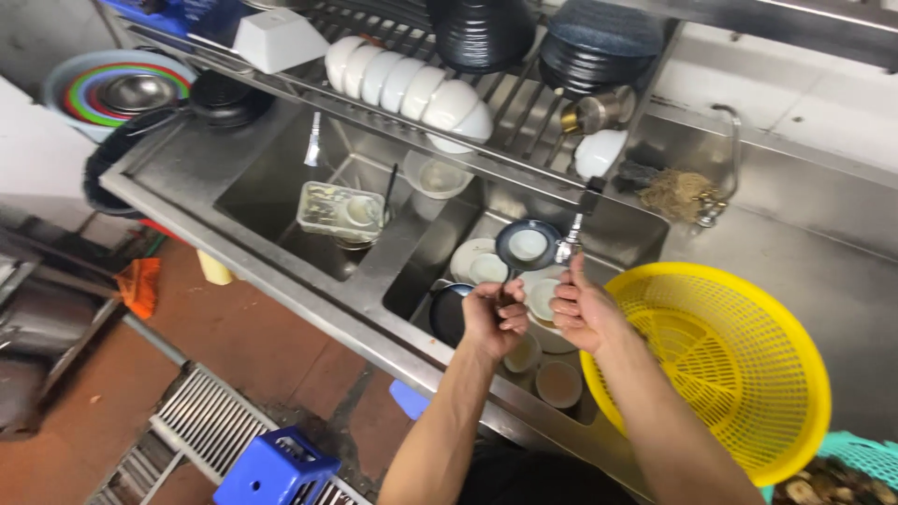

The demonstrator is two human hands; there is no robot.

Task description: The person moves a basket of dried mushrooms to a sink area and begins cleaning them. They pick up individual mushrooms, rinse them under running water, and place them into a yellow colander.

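Both bare arms reach forward, hands close together.
The left hand (496, 318) is curled into a closed grip; the right hand (582, 313) is loosely fisted, thumb pointing up.

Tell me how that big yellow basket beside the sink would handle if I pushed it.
The yellow basket looks like perforated plastic, so probably light and somewhat flexible. It sits tilted on the steel counter, overhanging the sink edge, so a push may well slide or tip it. The right hand is close beside it.
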